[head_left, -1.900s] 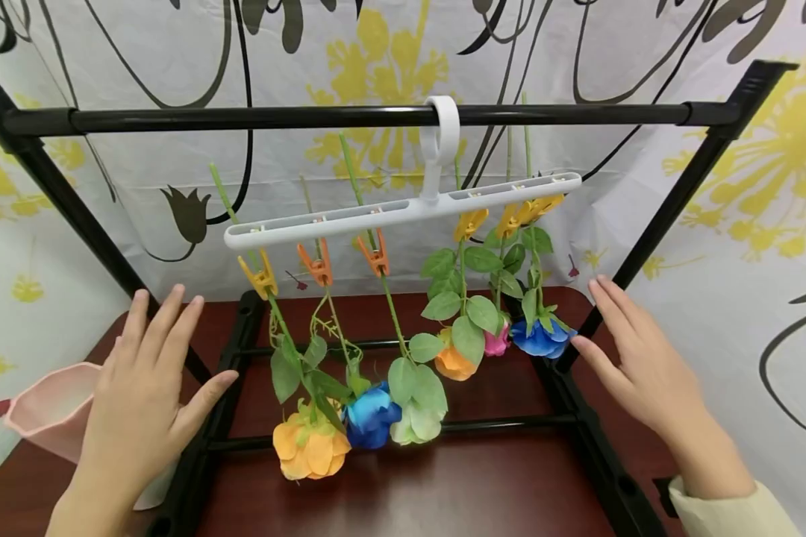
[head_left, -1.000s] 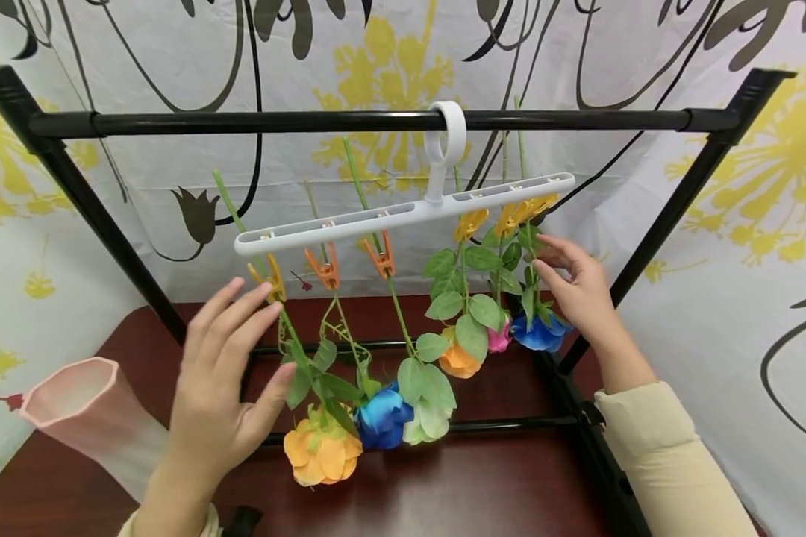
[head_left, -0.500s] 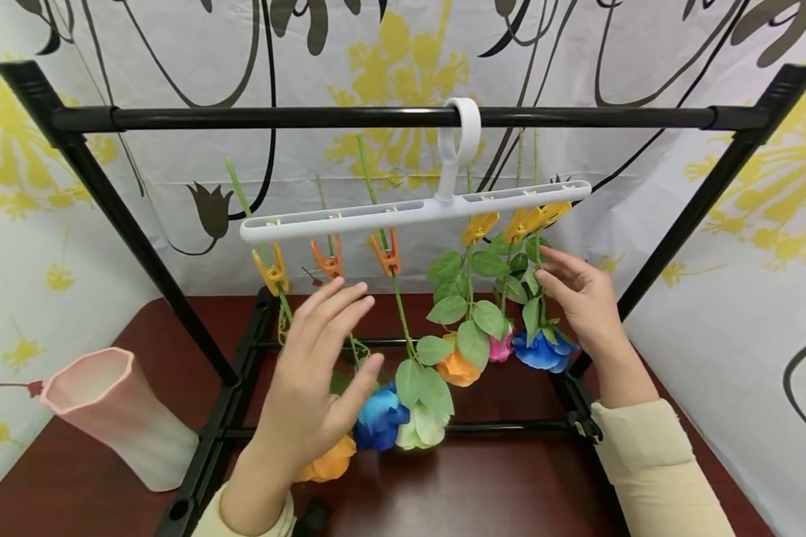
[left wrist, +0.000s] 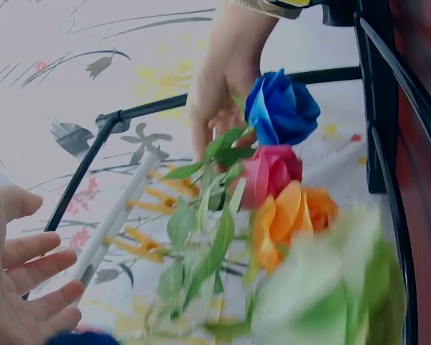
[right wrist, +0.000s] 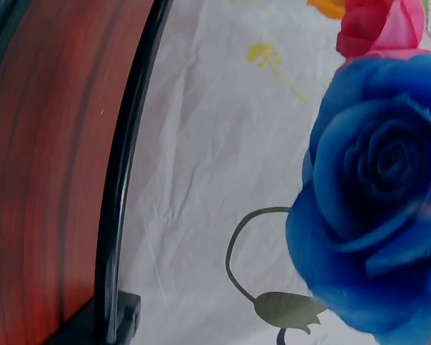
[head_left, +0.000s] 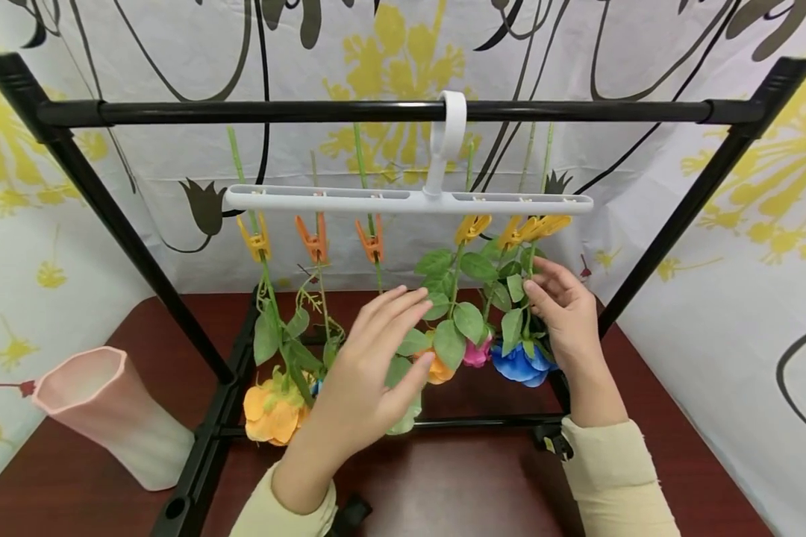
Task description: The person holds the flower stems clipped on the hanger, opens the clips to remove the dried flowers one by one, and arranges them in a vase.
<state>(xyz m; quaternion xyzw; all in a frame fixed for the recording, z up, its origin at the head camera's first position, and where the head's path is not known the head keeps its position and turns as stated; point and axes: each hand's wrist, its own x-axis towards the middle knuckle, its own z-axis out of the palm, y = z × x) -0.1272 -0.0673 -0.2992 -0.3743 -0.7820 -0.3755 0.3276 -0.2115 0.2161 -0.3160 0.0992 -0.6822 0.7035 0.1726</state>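
Note:
Several artificial flowers hang head-down from yellow and orange clips on a white clip hanger (head_left: 349,200). At the right end my right hand (head_left: 569,321) pinches the stem of a blue rose (head_left: 520,364) below its yellow clip (head_left: 549,225). The right wrist view shows that blue bloom (right wrist: 381,194) large, but not the fingers. My left hand (head_left: 366,373), fingers straight and spread, is by the middle of the row, in front of a pale green flower (head_left: 406,418). It mostly hides a second blue flower. An orange-yellow flower (head_left: 275,410) hangs left of it.
The hanger hooks over the top bar (head_left: 242,112) of a black rack standing on a dark red table (head_left: 470,477). A pink and white vase (head_left: 121,418) stands left of the rack. Patterned cloth (head_left: 195,60) surrounds the back and sides.
My right hand has gone from beside the rack post to the blue rose's stem. My left hand has moved right, across the flowers. The hanger has swung from slanted to nearly level.

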